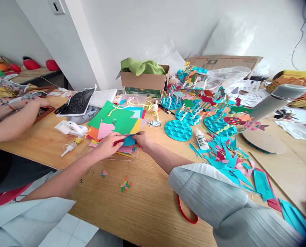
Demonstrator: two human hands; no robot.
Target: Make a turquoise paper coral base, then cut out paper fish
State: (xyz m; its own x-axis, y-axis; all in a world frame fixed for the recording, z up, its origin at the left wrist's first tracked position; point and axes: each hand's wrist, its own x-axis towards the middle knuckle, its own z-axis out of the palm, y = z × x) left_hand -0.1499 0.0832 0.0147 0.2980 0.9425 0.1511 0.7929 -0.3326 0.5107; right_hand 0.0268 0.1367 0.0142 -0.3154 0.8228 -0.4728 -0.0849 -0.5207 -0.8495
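Note:
A stack of coloured paper sheets (pixel 117 120) lies in front of me, with a large green sheet on top. My left hand (pixel 110 145) is at its near edge, fingers bent and closed around the paper there. My right hand (pixel 143 141) pinches the right side of a small blue paper piece (pixel 129 140) at the same edge. Its fingertips are partly hidden by the paper. On the table below the stack lie small piles of orange, green and pink paper bits (pixel 125 184).
Blue scalloped discs (pixel 178 130) and paper fish stand to the right, beside a glue bottle (pixel 201 140) and paper scraps (pixel 227 157). Red scissor handles (pixel 186 214) show under my right sleeve. A cardboard box (pixel 145 80) stands behind. Another person's arm (pixel 16 116) rests at left.

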